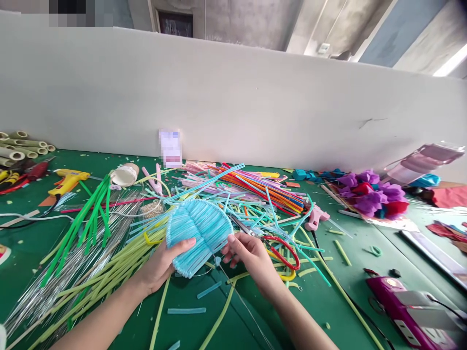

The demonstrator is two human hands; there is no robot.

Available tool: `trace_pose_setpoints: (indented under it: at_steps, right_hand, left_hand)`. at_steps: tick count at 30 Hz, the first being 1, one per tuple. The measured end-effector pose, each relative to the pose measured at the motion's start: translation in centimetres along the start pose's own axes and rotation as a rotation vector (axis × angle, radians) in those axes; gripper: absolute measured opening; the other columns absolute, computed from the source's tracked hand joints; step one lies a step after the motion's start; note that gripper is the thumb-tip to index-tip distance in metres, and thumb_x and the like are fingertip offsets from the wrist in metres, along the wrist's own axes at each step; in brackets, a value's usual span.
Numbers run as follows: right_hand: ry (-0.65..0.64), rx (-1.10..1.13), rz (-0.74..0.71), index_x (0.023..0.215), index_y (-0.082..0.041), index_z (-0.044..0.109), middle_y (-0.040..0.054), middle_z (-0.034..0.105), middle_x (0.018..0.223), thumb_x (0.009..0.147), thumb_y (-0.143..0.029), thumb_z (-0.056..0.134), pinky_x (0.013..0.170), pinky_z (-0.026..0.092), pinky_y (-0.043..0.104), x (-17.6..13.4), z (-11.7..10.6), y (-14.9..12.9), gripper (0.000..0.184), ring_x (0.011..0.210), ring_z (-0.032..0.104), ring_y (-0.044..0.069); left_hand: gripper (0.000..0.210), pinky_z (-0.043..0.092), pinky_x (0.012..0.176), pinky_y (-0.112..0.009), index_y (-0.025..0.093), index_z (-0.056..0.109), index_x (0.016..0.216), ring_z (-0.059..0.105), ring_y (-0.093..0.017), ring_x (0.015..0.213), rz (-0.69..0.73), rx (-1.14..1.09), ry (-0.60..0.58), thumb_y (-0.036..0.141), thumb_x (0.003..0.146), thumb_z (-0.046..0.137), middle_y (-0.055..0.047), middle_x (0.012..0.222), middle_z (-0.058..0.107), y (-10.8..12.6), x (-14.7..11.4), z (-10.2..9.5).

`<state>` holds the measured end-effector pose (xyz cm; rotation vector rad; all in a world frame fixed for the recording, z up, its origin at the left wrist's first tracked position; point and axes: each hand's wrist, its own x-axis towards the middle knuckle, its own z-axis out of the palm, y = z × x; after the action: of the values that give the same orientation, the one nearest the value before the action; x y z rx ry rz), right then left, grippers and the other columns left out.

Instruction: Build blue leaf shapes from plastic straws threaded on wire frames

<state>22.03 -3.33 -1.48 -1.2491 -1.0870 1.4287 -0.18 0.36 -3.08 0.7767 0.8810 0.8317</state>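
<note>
A light blue, leaf-shaped piece of fuzzy pipe cleaners (204, 223) is held up over the table, with a ridge down its middle and a thicker rim. My left hand (170, 257) grips its lower left side, thumb on the front and fingers behind. At its right edge, the thumb and fingertips of my right hand (242, 250) pinch together on the rim. A thin wire stem (241, 291) runs down from the leaf's base. Red-handled scissors (284, 253) lie just behind my right hand, and cut blue pieces (187, 311) lie below.
Multicoloured pipe cleaners (262, 187) are heaped behind the leaf. Green pipe cleaners (120, 262) and metal wires (44, 287) spread leftward. A yellow glue gun (71, 181), pink glue gun (316, 217), purple flowers (368, 192) and magenta power strip (397, 306) surround the work. A white partition (233, 107) stands behind.
</note>
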Motion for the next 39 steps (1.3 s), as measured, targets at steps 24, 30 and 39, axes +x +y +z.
trace_pose_setpoints:
  at_steps: [24,30,39]
  right_hand:
    - [0.290,-0.628,-0.666,0.094,-0.023,0.055,0.0086,0.055,0.108,0.100,-0.023,0.048,0.085,0.051,0.036,0.0,-0.7,1.3,0.010,0.105,0.057,0.021]
    - [0.128,-0.392,-0.525,0.125,-0.029,0.044,0.0080,0.053,0.122,0.091,-0.032,0.066,0.079,0.054,0.033,-0.3,-1.1,1.0,0.040,0.099,0.058,0.019]
    - [0.048,-0.803,-0.676,0.109,-0.030,0.072,0.0092,0.040,0.144,0.087,-0.023,0.069,0.103,0.047,0.045,-0.8,-1.0,0.2,0.024,0.130,0.048,0.030]
  left_hand:
    - [0.058,0.055,0.097,-0.043,0.025,0.070,0.125,0.064,-0.035,0.121,-0.037,0.046,-0.026,0.040,0.070,0.086,-0.007,0.124,0.074,0.5,-0.1,0.3]
    - [0.057,0.057,0.093,-0.044,0.022,0.063,0.133,0.067,-0.034,0.116,-0.031,-0.003,-0.029,0.031,0.079,0.079,-0.010,0.128,0.071,0.4,0.0,0.0]
    - [0.067,0.057,0.093,-0.042,0.024,0.058,0.140,0.067,-0.033,0.116,-0.026,0.024,-0.047,0.031,0.078,0.081,-0.009,0.124,0.074,0.2,0.1,-0.2]
